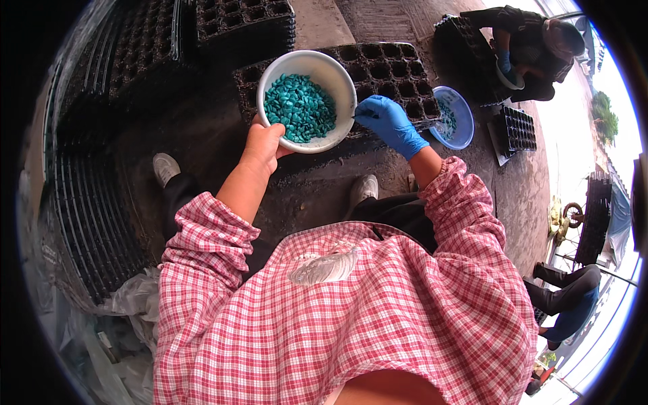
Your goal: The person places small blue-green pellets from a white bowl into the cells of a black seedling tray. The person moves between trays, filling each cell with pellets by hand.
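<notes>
My left hand (266,139) is bare and grips the lower left rim of a white plastic bowl (347,93). Teal-coated seeds (299,108) lie heaped in the bowl. Just right of its rim is my right hand (387,124) in a blue disposable glove, fingertips pinched together on a small dark thing, perhaps a seed. Beneath both hands a black seedling tray (382,71) filled with dark soil shows its rows of dimpled cells; the bowl covers part of it. A blue plastic basin (464,121) with some teal seeds stands by the tray's right end.
Stacks of soil-filled seedling trays (243,15) stand at the upper left, with more stacked trays (96,217) along the left. Crumpled clear plastic (136,298) lies lower left. A co-worker (531,45) with a bowl is at the upper right, near a small black tray (519,129). Another person (567,298) is at the right.
</notes>
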`<state>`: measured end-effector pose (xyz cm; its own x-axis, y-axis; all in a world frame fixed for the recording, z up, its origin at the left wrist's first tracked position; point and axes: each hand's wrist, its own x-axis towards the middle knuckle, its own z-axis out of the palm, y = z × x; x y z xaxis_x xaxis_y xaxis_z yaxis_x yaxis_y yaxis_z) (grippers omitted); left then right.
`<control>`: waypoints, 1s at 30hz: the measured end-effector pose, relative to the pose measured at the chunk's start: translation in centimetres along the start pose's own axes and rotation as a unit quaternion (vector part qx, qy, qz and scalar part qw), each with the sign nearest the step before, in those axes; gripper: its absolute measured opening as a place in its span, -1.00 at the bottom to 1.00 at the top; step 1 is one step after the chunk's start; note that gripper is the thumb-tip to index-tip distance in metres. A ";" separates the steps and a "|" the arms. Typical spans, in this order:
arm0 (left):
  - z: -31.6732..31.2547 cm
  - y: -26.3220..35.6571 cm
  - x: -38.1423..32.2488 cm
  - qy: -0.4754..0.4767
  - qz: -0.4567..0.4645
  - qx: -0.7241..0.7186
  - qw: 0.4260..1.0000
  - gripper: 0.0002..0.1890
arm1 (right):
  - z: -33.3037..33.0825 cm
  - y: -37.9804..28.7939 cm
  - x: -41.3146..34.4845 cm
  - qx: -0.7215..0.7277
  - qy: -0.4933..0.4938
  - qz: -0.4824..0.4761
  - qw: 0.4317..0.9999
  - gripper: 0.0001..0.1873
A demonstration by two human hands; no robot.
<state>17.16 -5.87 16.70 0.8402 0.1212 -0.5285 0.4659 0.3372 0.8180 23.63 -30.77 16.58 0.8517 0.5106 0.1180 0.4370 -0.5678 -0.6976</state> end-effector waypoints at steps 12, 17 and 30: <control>-0.9 -0.6 1.4 0.011 -0.001 -0.039 0.999 -0.56 | 1.3 8.2 0.1 -0.482 -0.069 -0.047 0.872 -0.93; -0.3 -0.1 0.3 0.012 0.021 -0.030 0.999 -0.59 | 1.3 6.1 -0.4 -0.410 0.000 -0.010 0.912 -0.92; 0.4 0.2 -0.7 -0.013 0.035 -0.005 0.999 -0.51 | 4.3 -3.7 1.8 -0.265 -0.100 -0.162 0.945 -0.87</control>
<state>16.81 -6.20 17.34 0.8780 0.1209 -0.4631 0.4023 0.3379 0.8509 22.29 -24.97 16.39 0.6004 0.7944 0.0919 0.7938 -0.5780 -0.1895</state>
